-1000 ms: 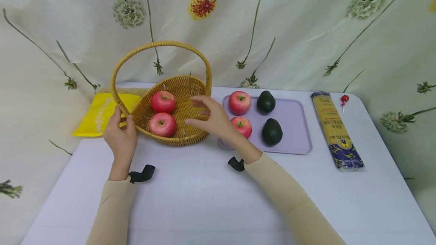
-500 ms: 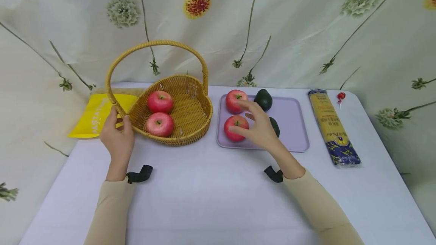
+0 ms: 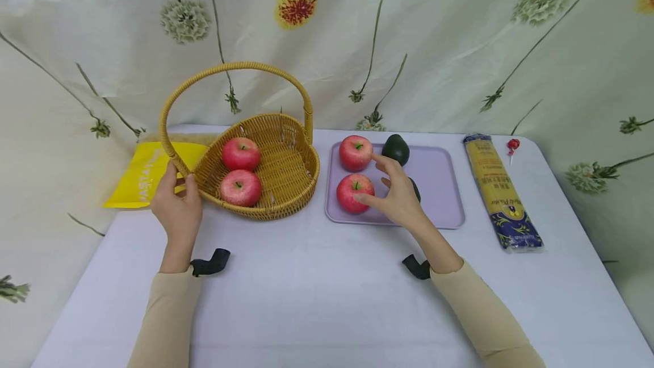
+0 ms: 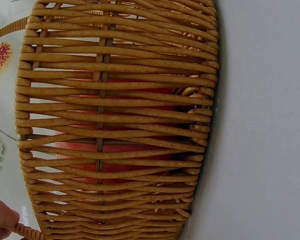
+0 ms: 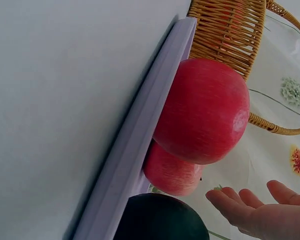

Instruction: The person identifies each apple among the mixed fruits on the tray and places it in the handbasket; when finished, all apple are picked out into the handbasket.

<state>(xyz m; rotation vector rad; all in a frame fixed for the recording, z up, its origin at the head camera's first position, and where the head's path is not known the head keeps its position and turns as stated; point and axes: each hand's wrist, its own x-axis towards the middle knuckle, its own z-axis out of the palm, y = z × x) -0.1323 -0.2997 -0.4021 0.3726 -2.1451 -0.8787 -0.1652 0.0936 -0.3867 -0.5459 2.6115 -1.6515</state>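
Observation:
A wicker basket (image 3: 288, 178) with a tall arched handle holds two red apples at its left side. My left hand (image 3: 177, 206) grips the base of the handle; in the left wrist view only its fingertips show beside the basket wall (image 4: 115, 120). Two more apples lie on a lilac tray (image 3: 439, 186), a rear apple (image 3: 355, 153) and a front apple (image 3: 352, 193). Over the tray, my right hand (image 3: 401, 200) spreads thumb and fingers beside the front apple. The right wrist view shows its fingers (image 5: 250, 210) apart from the front apple (image 5: 205, 112).
A dark avocado (image 3: 395, 150) sits at the tray's back; a second avocado (image 3: 415, 189) is mostly behind my right hand. A spaghetti packet (image 3: 503, 192) and a red lollipop (image 3: 513, 145) lie on the right. A yellow pasta bag (image 3: 138, 178) lies left of the basket.
My right hand has moved right from over the basket to the tray's front apple, then slightly further right in the last half second. My left hand keeps its grip on the handle.

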